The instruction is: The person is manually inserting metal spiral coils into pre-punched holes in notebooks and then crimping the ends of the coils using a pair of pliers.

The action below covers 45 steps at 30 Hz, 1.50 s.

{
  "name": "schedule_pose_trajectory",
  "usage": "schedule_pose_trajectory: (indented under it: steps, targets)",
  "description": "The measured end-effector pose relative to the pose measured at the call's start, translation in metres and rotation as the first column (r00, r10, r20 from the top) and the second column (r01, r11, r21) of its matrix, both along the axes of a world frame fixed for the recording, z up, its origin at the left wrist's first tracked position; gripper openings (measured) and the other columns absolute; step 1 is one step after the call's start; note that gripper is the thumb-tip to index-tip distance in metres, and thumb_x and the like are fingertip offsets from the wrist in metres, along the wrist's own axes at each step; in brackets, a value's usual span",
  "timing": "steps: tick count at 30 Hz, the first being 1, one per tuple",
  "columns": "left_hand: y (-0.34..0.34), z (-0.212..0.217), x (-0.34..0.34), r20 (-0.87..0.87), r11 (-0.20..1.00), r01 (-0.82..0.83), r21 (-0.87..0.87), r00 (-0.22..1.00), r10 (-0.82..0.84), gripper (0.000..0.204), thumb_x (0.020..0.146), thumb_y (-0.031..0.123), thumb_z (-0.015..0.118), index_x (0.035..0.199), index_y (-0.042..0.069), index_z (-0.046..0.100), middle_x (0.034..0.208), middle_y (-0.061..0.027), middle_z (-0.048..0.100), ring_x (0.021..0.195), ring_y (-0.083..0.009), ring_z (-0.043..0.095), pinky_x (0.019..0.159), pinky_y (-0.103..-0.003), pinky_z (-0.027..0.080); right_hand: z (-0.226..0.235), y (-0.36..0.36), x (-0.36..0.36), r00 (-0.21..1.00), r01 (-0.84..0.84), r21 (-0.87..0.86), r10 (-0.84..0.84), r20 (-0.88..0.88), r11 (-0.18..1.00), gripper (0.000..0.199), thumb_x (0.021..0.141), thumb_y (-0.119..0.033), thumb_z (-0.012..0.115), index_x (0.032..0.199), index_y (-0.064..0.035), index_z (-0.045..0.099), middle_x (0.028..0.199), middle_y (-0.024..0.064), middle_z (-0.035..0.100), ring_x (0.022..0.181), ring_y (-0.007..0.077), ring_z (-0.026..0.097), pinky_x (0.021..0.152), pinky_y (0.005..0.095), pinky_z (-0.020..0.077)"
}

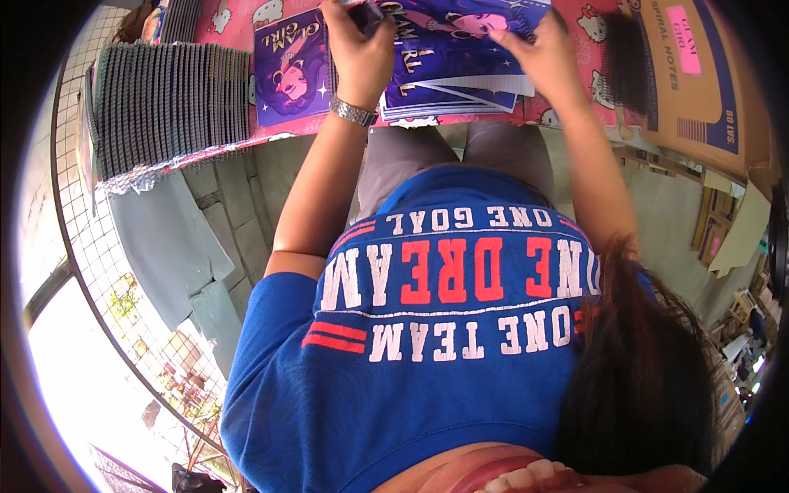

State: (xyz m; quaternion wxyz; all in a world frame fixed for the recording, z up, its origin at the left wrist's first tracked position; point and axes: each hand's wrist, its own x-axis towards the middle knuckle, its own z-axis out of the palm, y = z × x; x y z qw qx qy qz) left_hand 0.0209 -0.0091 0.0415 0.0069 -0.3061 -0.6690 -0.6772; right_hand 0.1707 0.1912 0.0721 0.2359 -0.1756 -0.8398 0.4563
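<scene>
At the table's near side, my right hand [549,57] grips the right edge of a purple notebook cover [460,57] with a drawn figure on it, thumb on top. Below that cover lie more purple covers and white sheets [477,92], fanned unevenly. My left hand [362,53], with a metal watch [353,112] on its wrist, is closed at the cover's left side around a small dark thing; its fingertips are partly cut off by the upper edge. Just left of it lies a purple spiral notebook [292,74].
A tall stack of black-spiral notebooks [173,99] stands at the left table edge. On the right are a dark bundle of spiral bindings [626,62] and a cardboard box [699,82]. A pink patterned cloth [222,25] covers the table. Wire mesh [74,189] runs along the left.
</scene>
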Motion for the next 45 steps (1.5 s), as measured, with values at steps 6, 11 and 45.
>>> schedule_pose_trajectory:
  steps: [6, 11, 45]
  targets:
    - [0.001, 0.009, 0.014, -0.028, 0.997, -0.065, -0.030, 0.998, 0.065, 0.072, 0.079, -0.012, 0.064, 0.140, 0.003, 0.028, 0.103, -0.0093, 0.057, 0.090, -0.0125, 0.059, 0.079, -0.025, 0.048, -0.016, -0.007, 0.003, 0.999, 0.041, 0.111, -0.043, 0.018, 0.993, 0.049, 0.082, -0.011, 0.077, 0.122, 0.0050, 0.054, 0.105, 0.0246, 0.069, 0.100, 0.0388, 0.068, 0.084, 0.0419, 0.0536]
    - [0.045, 0.051, 0.056, -0.665, 0.823, -0.515, -0.240, 0.704, 0.248, 0.059, 0.080, 0.001, 0.063, 0.136, 0.006, 0.048, 0.115, -0.0148, 0.061, 0.121, -0.0271, 0.051, 0.109, -0.052, 0.021, -0.036, -0.003, 0.003, 0.997, 0.073, 0.134, -0.074, -0.001, 0.988, 0.041, 0.085, -0.020, 0.077, 0.117, -0.0001, 0.059, 0.099, 0.0165, 0.071, 0.089, 0.0300, 0.067, 0.081, 0.0379, 0.0520]
    - [0.039, 0.079, 0.044, -0.594, 0.835, 0.046, -0.549, 0.681, -0.428, 0.032, 0.078, 0.019, 0.079, 0.108, 0.015, 0.068, 0.094, 0.0005, 0.068, 0.094, -0.0163, 0.059, 0.092, -0.040, 0.033, 0.036, 0.020, 0.051, 0.933, -0.313, 0.175, 0.336, -0.127, 0.934, 0.028, 0.098, -0.008, 0.056, 0.122, -0.0115, 0.069, 0.094, 0.0040, 0.055, 0.080, 0.0146, 0.052, 0.071, 0.0258, 0.0435]
